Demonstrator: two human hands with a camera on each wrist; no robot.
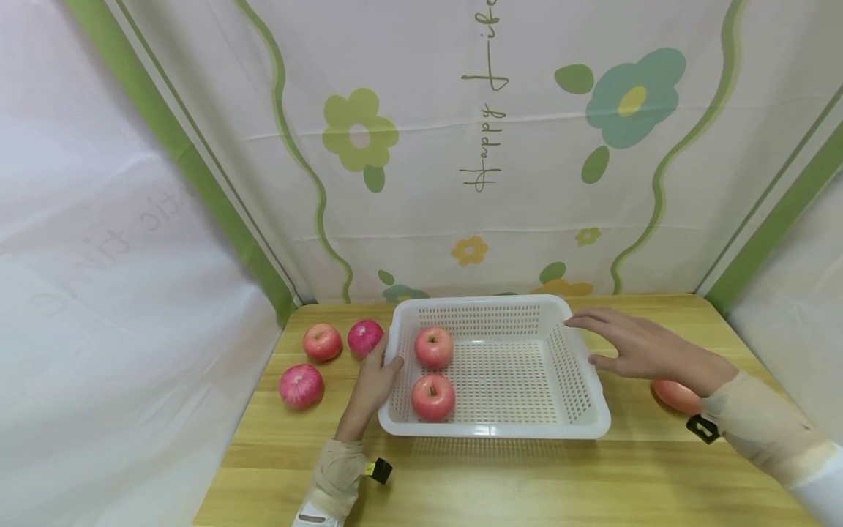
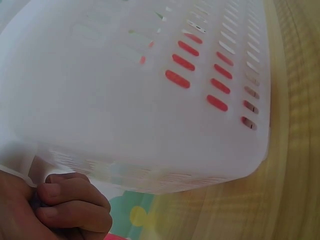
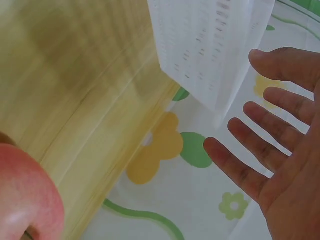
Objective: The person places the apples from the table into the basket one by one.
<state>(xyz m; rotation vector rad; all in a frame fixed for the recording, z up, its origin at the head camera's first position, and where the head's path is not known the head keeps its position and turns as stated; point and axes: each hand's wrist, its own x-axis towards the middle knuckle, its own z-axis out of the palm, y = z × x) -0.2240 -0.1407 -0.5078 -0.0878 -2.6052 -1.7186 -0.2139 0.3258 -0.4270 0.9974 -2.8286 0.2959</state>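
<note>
A white plastic basket with slotted walls is in front of me, with two red apples inside along its left side. At its left rim my left hand grips the edge, thumb on top; the left wrist view shows the fingers curled beneath the rim. My right hand is at the basket's right rim with its fingers spread. In the right wrist view that hand holds nothing, its fingers straight. Whether its fingertips touch the rim, I cannot tell. Another apple lies below the right wrist.
Left of the basket, on the wooden table, are an apple and two magenta, streaked, onion-like round things, one close by the left hand. A printed curtain hangs behind the table, with white cloth at both sides.
</note>
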